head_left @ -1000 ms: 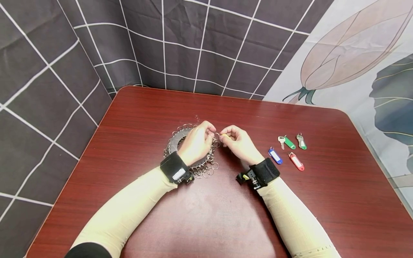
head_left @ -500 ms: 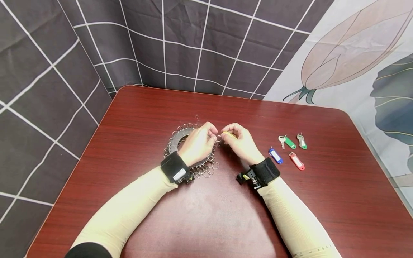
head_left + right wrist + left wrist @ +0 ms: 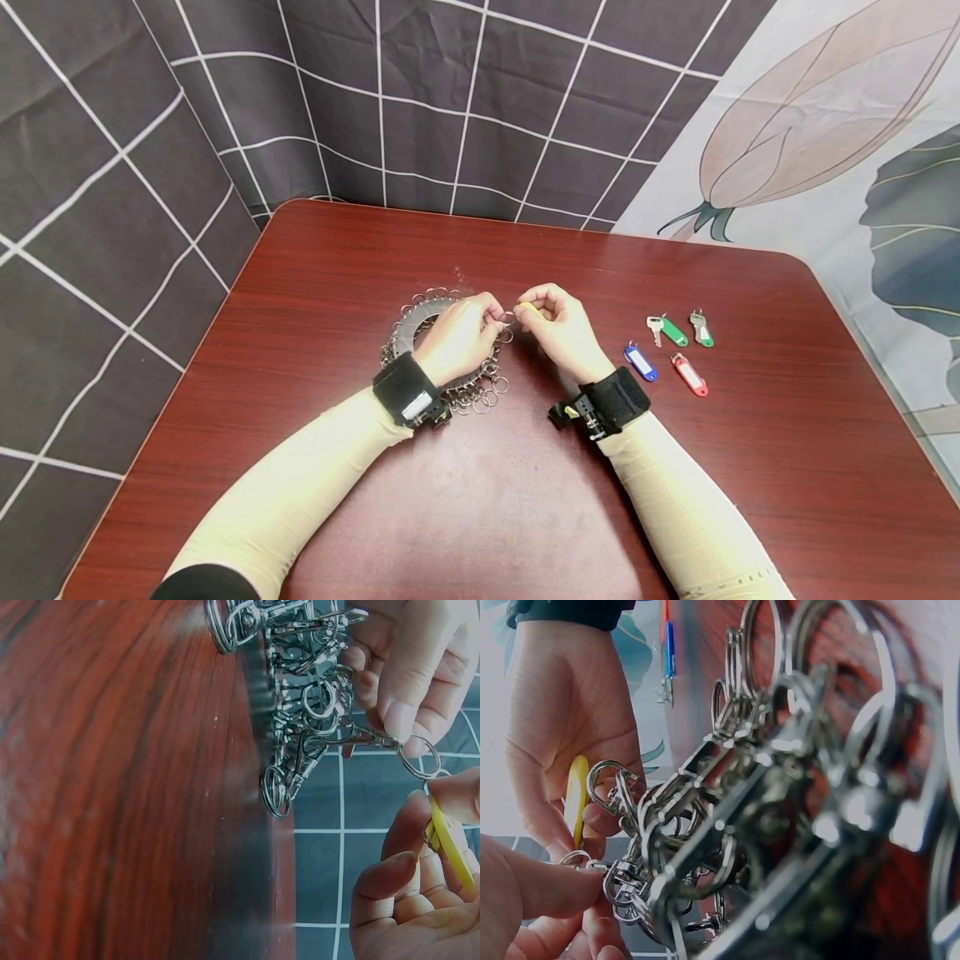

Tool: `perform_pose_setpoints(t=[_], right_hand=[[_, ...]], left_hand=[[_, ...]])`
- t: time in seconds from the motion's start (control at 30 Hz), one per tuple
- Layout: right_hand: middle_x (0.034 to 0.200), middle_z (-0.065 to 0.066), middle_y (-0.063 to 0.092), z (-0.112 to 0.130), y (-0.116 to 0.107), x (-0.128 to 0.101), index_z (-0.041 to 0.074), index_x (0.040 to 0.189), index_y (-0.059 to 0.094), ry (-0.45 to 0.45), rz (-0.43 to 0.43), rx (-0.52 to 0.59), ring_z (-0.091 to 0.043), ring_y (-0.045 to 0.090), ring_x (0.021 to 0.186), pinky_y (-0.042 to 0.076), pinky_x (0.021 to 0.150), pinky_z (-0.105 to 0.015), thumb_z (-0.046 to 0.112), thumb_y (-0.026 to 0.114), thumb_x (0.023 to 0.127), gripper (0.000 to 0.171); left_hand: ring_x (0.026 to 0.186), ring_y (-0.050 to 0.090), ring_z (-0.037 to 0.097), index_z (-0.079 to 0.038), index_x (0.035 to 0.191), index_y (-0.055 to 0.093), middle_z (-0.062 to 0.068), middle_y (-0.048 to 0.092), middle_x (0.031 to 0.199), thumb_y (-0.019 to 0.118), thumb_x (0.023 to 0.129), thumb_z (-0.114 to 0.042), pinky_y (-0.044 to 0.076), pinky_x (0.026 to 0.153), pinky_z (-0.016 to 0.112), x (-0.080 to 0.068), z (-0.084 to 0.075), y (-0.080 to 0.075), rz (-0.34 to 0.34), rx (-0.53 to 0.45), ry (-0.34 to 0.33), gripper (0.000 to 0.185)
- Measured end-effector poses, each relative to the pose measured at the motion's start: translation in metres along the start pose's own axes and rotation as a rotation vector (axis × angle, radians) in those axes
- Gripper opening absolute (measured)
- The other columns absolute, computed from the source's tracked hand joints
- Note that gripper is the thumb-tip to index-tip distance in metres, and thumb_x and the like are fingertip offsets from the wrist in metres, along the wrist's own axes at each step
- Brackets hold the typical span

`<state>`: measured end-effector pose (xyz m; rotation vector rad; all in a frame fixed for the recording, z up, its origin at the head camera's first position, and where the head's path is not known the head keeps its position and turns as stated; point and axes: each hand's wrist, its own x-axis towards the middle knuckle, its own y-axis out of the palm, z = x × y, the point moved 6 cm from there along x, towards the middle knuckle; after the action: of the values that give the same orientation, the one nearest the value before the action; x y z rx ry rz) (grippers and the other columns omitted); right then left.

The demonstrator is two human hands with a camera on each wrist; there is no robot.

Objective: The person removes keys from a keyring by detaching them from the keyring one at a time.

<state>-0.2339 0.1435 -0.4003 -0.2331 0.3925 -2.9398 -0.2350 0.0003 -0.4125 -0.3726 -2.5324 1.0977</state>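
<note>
A grey metal disc (image 3: 411, 327) hung with several key rings and clasps (image 3: 727, 825) lies on the red-brown table (image 3: 525, 500). My left hand (image 3: 497, 315) rests over the disc and pinches one small split ring (image 3: 418, 757) at the end of a clasp. My right hand (image 3: 531, 310) pinches a yellow key tag (image 3: 528, 307) between thumb and fingers, right beside that ring. In the left wrist view the yellow tag (image 3: 576, 799) stands upright just above the pinched ring (image 3: 574, 859). In the right wrist view the tag (image 3: 450, 840) is a little below the ring, not touching it.
To the right of my right hand lie other key tags: blue (image 3: 640, 363), red (image 3: 688, 375), green with a key (image 3: 671, 331) and a second green one (image 3: 701, 328). A dark checked curtain hangs behind the table's far and left edges.
My left fingers have curled lower onto the ring. My right hand has drawn the yellow tag slightly nearer to it. The disc and the loose tags have not moved.
</note>
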Motion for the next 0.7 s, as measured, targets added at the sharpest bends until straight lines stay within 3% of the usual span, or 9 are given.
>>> perform_pose_setpoints(t=[0.3,0.5,0.7], right_hand=[[0.087,-0.02,0.063,-0.001,0.0,-0.001,-0.011,0.106,0.057,0.018,0.015,-0.004,-0.047,0.057,0.076,0.043,0.048,-0.023,0.001,0.062,0.091,0.02],[0.089,-0.033,0.059,-0.004,0.004,0.0,-0.01,0.105,0.057,0.044,0.071,-0.023,-0.04,0.055,0.07,0.039,0.05,-0.019,0.0,0.061,0.09,0.019],[0.081,-0.019,0.061,-0.021,0.006,0.005,-0.006,0.104,0.059,0.041,0.108,-0.047,-0.032,0.056,0.066,0.04,0.054,-0.02,0.0,0.061,0.09,0.016]], left_hand=[[0.083,0.06,0.017,-0.008,0.104,0.058,0.004,0.065,0.096,0.054,0.096,-0.008,0.048,0.073,0.033,-0.002,-0.001,-0.004,-0.051,-0.019,-0.003,0.008],[0.083,0.057,0.017,-0.007,0.104,0.057,0.003,0.06,0.095,0.053,0.094,-0.004,0.047,0.073,0.032,-0.001,0.0,-0.003,-0.087,-0.056,0.017,0.01],[0.084,0.054,0.017,-0.008,0.104,0.056,0.004,0.055,0.093,0.05,0.094,-0.004,0.046,0.073,0.032,-0.001,0.0,-0.002,-0.098,-0.062,0.03,0.013]])
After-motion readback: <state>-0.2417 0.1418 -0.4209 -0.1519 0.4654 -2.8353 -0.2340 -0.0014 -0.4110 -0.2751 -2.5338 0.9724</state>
